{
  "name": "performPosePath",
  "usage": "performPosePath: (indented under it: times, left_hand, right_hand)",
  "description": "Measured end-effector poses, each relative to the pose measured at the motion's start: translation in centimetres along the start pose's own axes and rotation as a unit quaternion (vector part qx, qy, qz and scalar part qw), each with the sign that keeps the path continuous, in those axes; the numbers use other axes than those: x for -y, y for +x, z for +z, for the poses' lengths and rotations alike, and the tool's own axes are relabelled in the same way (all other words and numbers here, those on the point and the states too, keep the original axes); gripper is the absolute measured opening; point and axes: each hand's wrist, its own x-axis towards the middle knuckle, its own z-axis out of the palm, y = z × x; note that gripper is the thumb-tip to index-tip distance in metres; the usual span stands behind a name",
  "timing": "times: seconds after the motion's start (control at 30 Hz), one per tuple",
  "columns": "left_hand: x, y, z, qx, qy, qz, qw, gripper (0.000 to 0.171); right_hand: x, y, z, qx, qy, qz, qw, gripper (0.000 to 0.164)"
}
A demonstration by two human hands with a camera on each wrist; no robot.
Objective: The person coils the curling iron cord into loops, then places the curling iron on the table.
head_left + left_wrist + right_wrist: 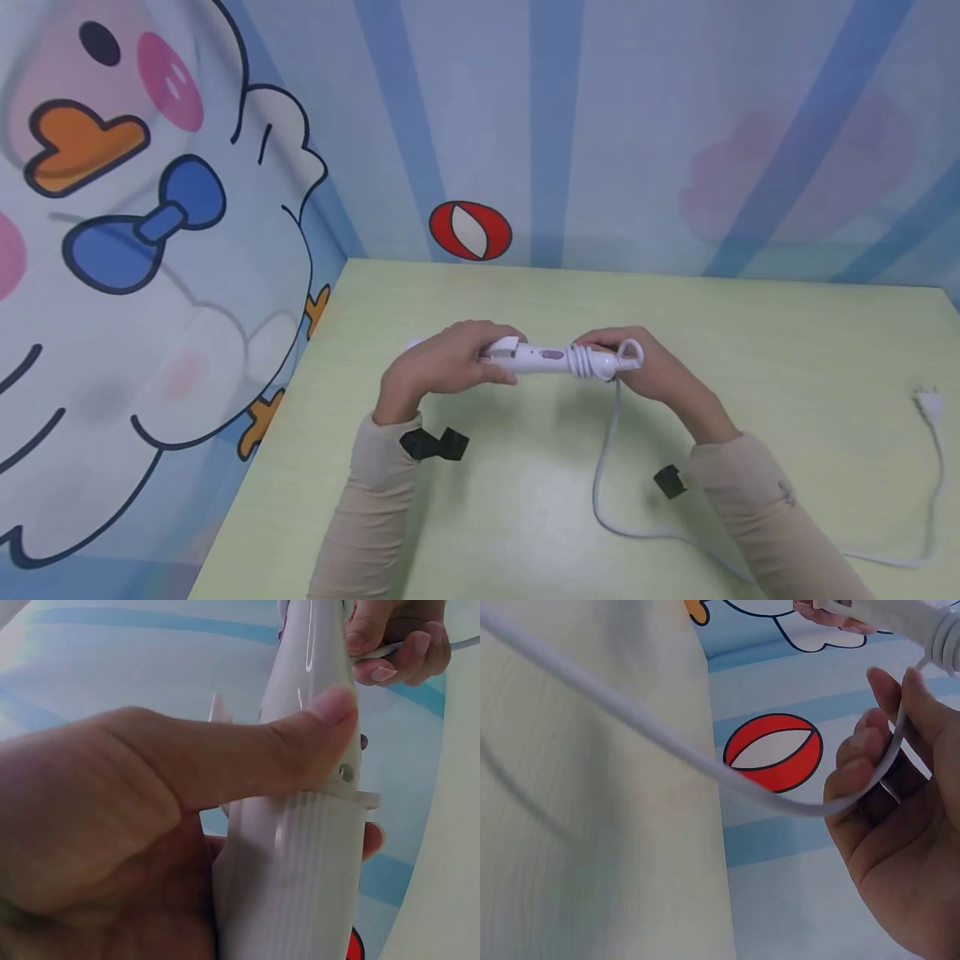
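Note:
A white hair curling iron (542, 359) lies level between the two hands, above the table. My left hand (450, 358) grips its left part, hiding most of that end. In the left wrist view the thumb crosses the white body (292, 862), just above a ribbed section. Several turns of white cord (580, 362) are wound round the handle near its right end, with a small loop past them. Beside that end, my right hand (652, 371) holds the cord. From the right wrist, the loose cord (705, 769) runs across the curled fingers and under the thumb.
The cord trails over the pale yellow table (525, 517), passes under the right forearm and ends in a two-pin plug (930, 405) at the right. Behind stands a blue striped wall (480, 125); a cartoon bird (247, 250) covers the left wall.

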Motion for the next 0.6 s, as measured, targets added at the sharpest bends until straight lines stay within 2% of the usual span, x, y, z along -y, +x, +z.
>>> performPosePath:
  times: [0.27, 0.6]
  left_hand:
    - [0.3, 0.2, -0.2, -0.033, 0.011, -0.016, 0.9993, 0.039]
    - [0.2, 0.5, 0.2, -0.06, 0.027, -0.037, 0.9971, 0.039]
  right_hand:
    - [0.2, 0.1, 1.3, 0.017, 0.03, -0.034, 0.999, 0.018]
    - [1.3, -0.3, 2.3, 0.002, 0.03, 0.067, 0.997, 0.02]
